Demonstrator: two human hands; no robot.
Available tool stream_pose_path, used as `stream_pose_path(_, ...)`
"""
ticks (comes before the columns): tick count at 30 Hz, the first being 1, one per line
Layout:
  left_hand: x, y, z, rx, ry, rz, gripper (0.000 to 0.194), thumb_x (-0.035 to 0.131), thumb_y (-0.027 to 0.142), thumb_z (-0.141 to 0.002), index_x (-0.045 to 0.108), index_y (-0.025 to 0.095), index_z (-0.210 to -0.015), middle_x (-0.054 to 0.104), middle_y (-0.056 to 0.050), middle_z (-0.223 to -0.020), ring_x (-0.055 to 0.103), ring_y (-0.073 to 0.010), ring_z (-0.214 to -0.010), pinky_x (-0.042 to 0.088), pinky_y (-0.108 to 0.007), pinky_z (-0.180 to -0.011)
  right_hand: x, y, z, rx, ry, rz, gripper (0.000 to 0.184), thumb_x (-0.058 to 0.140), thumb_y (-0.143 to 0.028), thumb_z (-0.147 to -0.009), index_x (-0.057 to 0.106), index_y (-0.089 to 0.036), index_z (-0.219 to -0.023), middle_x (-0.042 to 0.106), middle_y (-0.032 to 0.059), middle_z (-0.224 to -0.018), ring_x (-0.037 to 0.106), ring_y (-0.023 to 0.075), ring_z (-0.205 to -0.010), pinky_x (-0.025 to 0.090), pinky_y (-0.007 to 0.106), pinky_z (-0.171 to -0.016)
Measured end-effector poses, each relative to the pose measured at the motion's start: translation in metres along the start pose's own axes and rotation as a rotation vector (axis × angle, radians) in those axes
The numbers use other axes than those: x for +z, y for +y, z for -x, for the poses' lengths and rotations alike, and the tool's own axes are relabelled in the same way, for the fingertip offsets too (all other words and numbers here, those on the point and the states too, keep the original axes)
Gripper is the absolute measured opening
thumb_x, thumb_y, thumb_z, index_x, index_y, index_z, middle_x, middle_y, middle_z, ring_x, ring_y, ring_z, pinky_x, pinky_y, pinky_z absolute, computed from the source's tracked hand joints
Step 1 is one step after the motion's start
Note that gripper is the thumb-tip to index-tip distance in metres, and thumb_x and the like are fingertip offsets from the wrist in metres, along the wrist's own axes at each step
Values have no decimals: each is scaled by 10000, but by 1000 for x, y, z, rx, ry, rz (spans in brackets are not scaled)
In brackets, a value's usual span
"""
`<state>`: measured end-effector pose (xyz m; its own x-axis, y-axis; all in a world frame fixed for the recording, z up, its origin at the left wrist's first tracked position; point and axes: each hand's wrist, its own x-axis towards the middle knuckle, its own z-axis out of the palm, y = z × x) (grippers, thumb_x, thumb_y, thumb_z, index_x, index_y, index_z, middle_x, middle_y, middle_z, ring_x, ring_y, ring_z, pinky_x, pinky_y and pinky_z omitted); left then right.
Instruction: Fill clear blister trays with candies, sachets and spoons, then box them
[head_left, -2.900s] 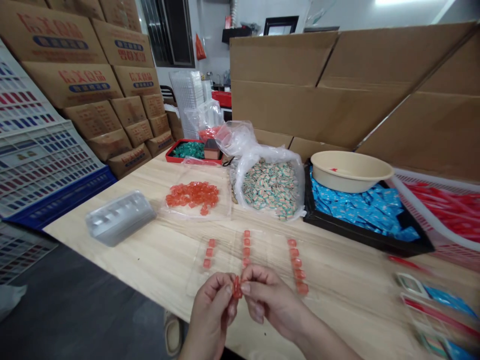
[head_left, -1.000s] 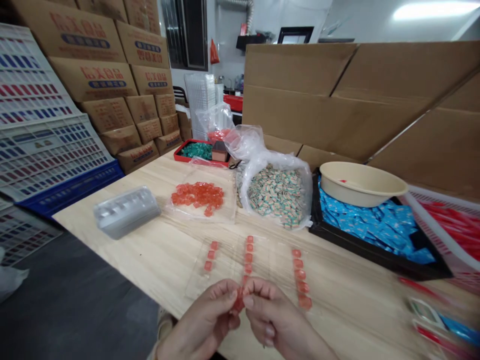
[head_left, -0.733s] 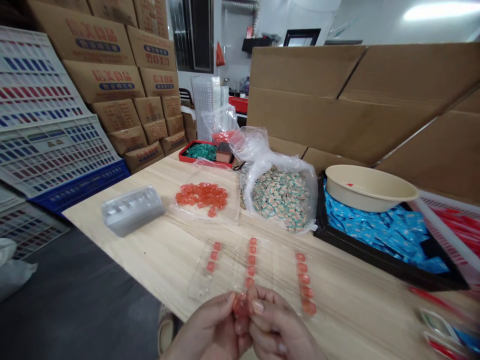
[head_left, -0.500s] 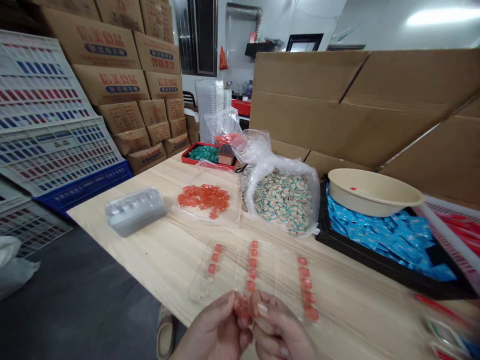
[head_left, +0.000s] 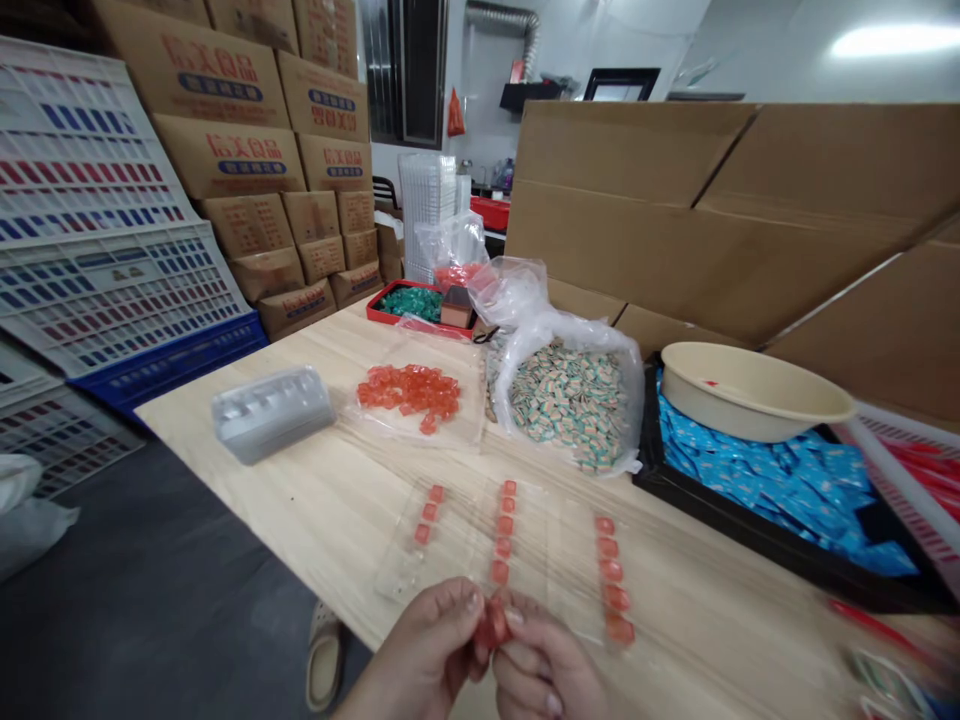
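Observation:
My left hand (head_left: 427, 650) and my right hand (head_left: 544, 675) meet at the bottom edge of the view, both pinching one small orange candy (head_left: 493, 625) between their fingertips. Just beyond them three clear plastic trays lie side by side on the wooden table (head_left: 315, 500): the left tray (head_left: 421, 540) holds three orange candies, the middle tray (head_left: 504, 530) several, the right tray (head_left: 611, 580) several. A loose pile of orange candies (head_left: 410, 390) sits on clear plastic further back.
A stack of clear trays (head_left: 271, 410) lies at the left. An open bag of wrapped sweets (head_left: 570, 390), a black tray of blue packets (head_left: 780, 480) with a beige basin (head_left: 750, 385), and a red tray of green sweets (head_left: 412, 303) stand behind. Cardboard boxes (head_left: 247, 150) and crates (head_left: 90, 230) fill the left.
Both hands have stayed together on the orange candy and sunk lower in the view as the camera tilted up and drifted left. The trays and piles lie as before.

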<state>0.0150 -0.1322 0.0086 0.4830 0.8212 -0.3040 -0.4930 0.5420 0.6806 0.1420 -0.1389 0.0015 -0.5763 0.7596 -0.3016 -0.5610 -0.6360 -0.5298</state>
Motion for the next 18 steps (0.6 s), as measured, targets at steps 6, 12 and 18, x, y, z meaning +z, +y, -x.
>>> stream_pose_path(6,-9,3,2,-33,185,160,237,698,315,-596,567,118,-615,491,10,-592,401,-67,-548,249,-186,-495,-4,1,0,-336,352,556,256,616,-397,-682,546,-190,-814,385,-82,-454,316,38,-334,282,161,-332)
stream_pose_path(12,-28,-11,8,-138,199,163,271,688,281,-589,552,140,-777,484,33,-567,414,-56,-499,240,-180,-478,-1,5,-1,-580,70,1416,198,489,-193,-785,592,-216,-952,556,64,-810,528,151,-762,427,261,-684)
stream_pose_path(18,-69,-10,14,33,362,-176,431,584,301,-670,459,155,-1056,569,-12,-734,518,-121,-647,373,-233,-599,-1,15,-27,-545,30,1651,157,420,-171,-821,574,-190,-847,544,51,-802,523,139,-763,420,248,-685)
